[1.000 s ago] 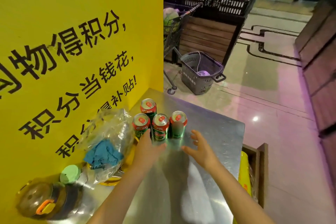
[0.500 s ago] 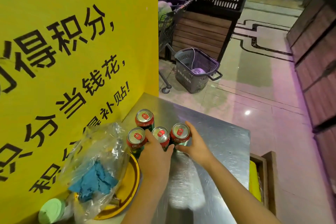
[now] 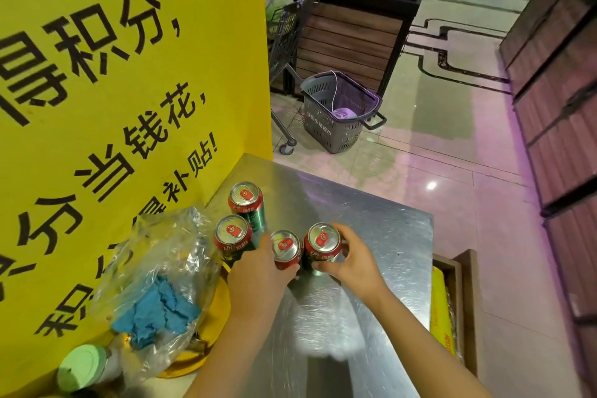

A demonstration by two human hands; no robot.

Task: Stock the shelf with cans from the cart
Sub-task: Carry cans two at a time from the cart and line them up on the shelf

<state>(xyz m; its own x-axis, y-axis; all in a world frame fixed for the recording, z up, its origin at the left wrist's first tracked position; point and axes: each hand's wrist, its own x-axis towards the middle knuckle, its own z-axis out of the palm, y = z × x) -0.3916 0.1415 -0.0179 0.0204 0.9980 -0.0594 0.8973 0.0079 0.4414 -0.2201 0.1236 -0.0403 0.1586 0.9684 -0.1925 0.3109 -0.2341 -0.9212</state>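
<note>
Four cans on a shiny metal top (image 3: 371,236), right next to a big yellow wall (image 3: 129,74). Red tops, green bottoms, all standing up straight.

Left hand (image 3: 258,275) wrapped round the second can from the right (image 3: 286,249), thumb low at the front, fingers behind. Right hand (image 3: 352,262) wrapped round the can on the far right (image 3: 323,241), fingers over the back, thumb near the bottom. One can in each hand, held snug, not squeezed flat. Both cans touching each other, side by side. Lifted or not: cannot tell.

Two more cans, the middle one (image 3: 232,233) and the back one (image 3: 245,197), close to the wall and free of any hand. Packed tight together, most likely to keep a neat bunch and leave room.

Beside them, a crinkly clear bag (image 3: 168,252) with a blue cloth (image 3: 158,313) inside, on top of a yellow plate (image 3: 223,310). A bottle with a green lid (image 3: 82,367) down in the corner.

Far off on the floor, a grey basket (image 3: 339,113) and a shopping cart (image 3: 284,29). Well apart from the cans.

Probably lining up cans, two at a time, for speed. Careful: slippery metal, easy to knock a tall can over.
</note>
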